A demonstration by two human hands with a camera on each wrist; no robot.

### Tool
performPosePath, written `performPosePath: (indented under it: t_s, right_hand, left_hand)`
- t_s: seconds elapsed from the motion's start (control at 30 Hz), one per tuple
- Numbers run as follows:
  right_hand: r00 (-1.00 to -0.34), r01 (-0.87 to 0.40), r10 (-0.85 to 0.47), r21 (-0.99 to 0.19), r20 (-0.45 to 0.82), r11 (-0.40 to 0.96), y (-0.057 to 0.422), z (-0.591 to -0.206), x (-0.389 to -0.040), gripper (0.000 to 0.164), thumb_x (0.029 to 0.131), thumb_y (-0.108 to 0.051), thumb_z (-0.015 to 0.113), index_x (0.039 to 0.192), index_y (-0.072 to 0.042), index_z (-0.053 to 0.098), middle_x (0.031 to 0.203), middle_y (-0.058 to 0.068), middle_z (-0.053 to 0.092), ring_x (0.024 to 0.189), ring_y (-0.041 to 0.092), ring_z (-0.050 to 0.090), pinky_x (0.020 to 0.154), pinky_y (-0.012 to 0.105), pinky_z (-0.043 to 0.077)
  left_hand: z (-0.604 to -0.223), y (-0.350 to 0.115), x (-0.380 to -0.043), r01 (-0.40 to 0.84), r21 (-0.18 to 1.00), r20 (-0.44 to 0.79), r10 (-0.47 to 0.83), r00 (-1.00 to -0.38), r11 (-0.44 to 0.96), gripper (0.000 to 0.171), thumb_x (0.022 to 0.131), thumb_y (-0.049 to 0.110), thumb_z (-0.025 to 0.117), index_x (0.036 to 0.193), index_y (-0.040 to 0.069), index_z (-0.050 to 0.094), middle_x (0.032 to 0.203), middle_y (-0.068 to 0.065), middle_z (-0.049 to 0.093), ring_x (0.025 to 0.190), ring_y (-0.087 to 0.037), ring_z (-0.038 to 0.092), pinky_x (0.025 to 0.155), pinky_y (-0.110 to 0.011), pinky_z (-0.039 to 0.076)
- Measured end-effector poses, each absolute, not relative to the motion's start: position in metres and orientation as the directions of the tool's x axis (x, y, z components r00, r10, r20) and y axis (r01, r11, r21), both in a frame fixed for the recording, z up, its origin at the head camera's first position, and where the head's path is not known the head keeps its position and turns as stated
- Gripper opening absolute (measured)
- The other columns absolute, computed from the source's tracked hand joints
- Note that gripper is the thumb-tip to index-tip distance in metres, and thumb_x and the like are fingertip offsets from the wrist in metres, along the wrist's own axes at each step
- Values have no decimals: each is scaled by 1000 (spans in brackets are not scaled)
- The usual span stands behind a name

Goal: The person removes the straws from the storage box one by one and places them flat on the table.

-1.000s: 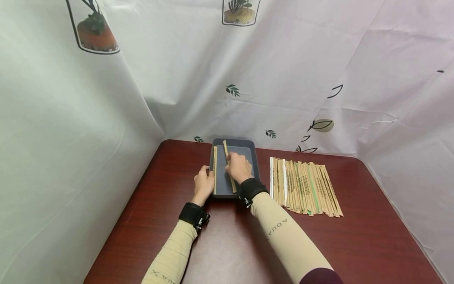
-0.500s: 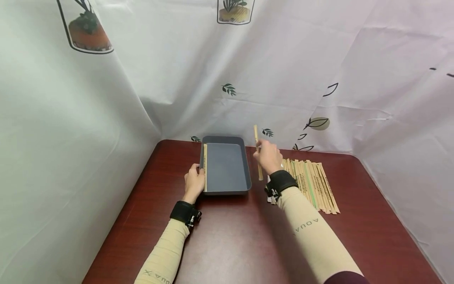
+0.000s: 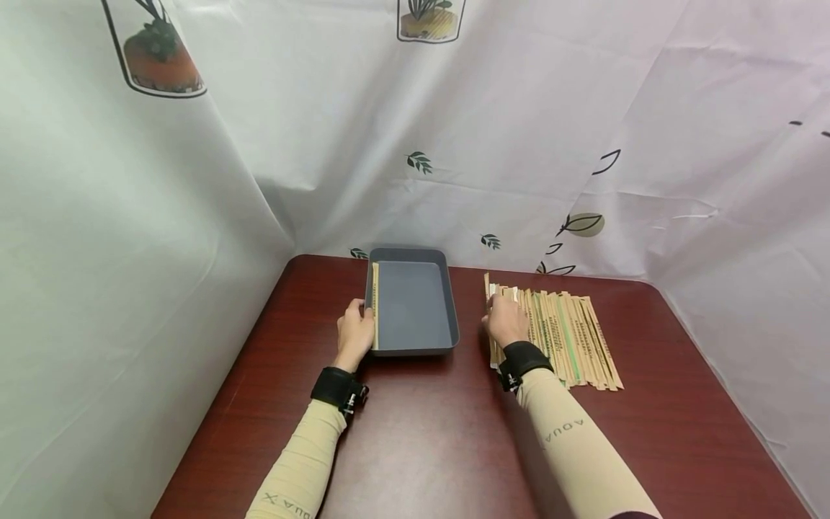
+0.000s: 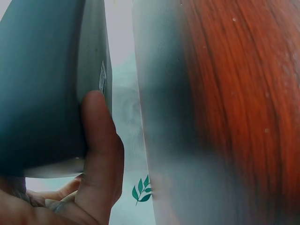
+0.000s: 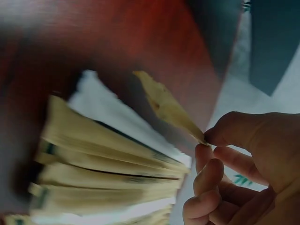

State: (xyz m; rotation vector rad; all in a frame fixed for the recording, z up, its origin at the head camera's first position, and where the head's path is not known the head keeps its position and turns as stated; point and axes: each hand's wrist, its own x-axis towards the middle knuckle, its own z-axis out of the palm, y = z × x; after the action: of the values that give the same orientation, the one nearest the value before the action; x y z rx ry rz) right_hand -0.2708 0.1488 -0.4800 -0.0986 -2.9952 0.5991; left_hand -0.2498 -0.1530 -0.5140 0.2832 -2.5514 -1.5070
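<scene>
My left hand (image 3: 356, 333) grips the left wall of a shallow grey tray (image 3: 415, 352); in the left wrist view a finger (image 4: 99, 122) lies along the tray's outer wall (image 4: 93, 51). One slim brown paper-wrapped straw (image 3: 375, 306) lies inside, along the left wall. My right hand (image 3: 508, 321) is at the left end of a row of wrapped straws (image 3: 573, 339). Its thumb and forefinger pinch one brown wrapped straw (image 5: 171, 105), held apart from the white-wrapped straw (image 5: 119, 115) at the row's end. Inside the wrappers nothing shows.
Most of the row's wrappers are brown, with a few white or green, lying side by side on the dark red table (image 3: 415, 432). A white printed curtain (image 3: 350, 144) hangs close behind the table and along its sides.
My right hand has lifted a wrapped straw out of the tray, carried it right, and lowered it beside the row's left end. The left hand has stayed on the tray.
</scene>
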Motion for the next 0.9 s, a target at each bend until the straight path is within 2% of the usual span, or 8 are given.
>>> performPosePath:
  t_s: [0.1, 0.33, 0.43, 0.63, 0.9]
  right_hand:
    - [-994, 65, 92, -380, 53, 923, 151, -490, -270, 18, 90, -9, 71, 107, -4, 69, 96, 16, 71, 85, 38, 68, 68, 54, 53]
    - [-991, 108, 127, -362, 30, 926, 153, -501, -272, 6, 86, -7, 68, 89, -8, 62, 91, 15, 69, 82, 38, 67, 65, 52, 51]
    - [-990, 113, 134, -353, 37, 929, 154, -503, -273, 6, 86, -7, 67, 86, -8, 61, 89, 15, 69, 80, 37, 67, 63, 51, 50]
    - [-991, 117, 131, -344, 17, 932, 155, -504, -271, 5, 89, -7, 65, 87, -7, 61, 86, 15, 68, 74, 35, 66, 60, 46, 49]
    - [-992, 109, 123, -360, 15, 927, 158, -505, -269, 3, 90, -7, 66, 89, -5, 63, 87, 17, 68, 74, 37, 65, 59, 49, 49]
  left_hand:
    - [-514, -152, -250, -82, 877, 41, -244, -969, 473, 39, 107, 22, 47, 141, 5, 57, 93, -16, 71, 81, -31, 65, 70, -42, 49]
    - [-510, -150, -249, -84, 871, 43, -247, -968, 484, 39, 107, 20, 48, 141, 4, 57, 105, -20, 71, 93, -35, 66, 76, -47, 51]
    - [-509, -149, -249, -88, 875, 36, -245, -969, 476, 39, 107, 20, 49, 141, 4, 57, 103, -20, 71, 93, -34, 65, 76, -47, 51]
    - [-509, -149, -247, -85, 880, 28, -229, -973, 467, 39, 107, 21, 48, 142, 4, 56, 92, -16, 70, 80, -30, 63, 70, -42, 48]
    - [-509, -149, -245, -78, 881, 35, -229, -973, 466, 38, 107, 20, 48, 139, 3, 58, 94, -17, 71, 82, -31, 65, 73, -45, 50]
